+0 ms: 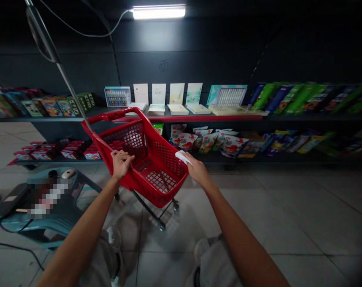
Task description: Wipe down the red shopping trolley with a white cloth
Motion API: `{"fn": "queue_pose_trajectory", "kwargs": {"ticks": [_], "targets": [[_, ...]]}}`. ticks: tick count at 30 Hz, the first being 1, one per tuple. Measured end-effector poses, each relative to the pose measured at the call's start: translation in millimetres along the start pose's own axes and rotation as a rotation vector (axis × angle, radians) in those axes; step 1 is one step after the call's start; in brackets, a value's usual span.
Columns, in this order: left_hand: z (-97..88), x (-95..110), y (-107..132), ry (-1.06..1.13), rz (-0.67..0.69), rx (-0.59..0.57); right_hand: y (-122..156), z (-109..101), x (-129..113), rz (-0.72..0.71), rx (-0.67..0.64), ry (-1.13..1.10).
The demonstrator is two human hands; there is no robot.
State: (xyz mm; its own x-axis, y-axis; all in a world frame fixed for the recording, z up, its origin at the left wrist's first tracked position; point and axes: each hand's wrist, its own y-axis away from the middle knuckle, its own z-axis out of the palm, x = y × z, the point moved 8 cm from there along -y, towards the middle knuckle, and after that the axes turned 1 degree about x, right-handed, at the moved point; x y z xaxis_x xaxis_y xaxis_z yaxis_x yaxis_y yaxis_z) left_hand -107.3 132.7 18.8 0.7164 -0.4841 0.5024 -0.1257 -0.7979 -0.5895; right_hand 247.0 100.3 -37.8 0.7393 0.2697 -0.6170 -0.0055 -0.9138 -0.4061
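While left fingers (122,158) grip the basket (169,169), right fingers (192,164) hold a cloth (182,157).

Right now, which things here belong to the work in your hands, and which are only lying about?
Part of the work: left hand gripping the red plastic wheeled shopping basket; right hand pressing a white cloth on its rim.

Just lying about: teal plastic stool; white-and-red snack pouches; flat boxed sets.
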Motion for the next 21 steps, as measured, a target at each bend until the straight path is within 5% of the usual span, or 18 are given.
{"fn": "queue_pose_trajectory", "kwargs": {"ticks": [6,12,17,21], "targets": [[0.0,-9,-2,-0.033,0.009,0.021,1,-3,-15,-0.062,-0.045,0.01],[4.1,0,-2,-0.086,0.09,0.071,8,-14,-30,0.068,-0.102,0.219],[3.3,-11,10,-0.038,-0.222,0.281,13,-25,-33,0.137,-0.083,0.351],[26.6,-21,18,0.174,-0.385,0.179,17,-30,-29,0.184,-0.08,0.422]]}}
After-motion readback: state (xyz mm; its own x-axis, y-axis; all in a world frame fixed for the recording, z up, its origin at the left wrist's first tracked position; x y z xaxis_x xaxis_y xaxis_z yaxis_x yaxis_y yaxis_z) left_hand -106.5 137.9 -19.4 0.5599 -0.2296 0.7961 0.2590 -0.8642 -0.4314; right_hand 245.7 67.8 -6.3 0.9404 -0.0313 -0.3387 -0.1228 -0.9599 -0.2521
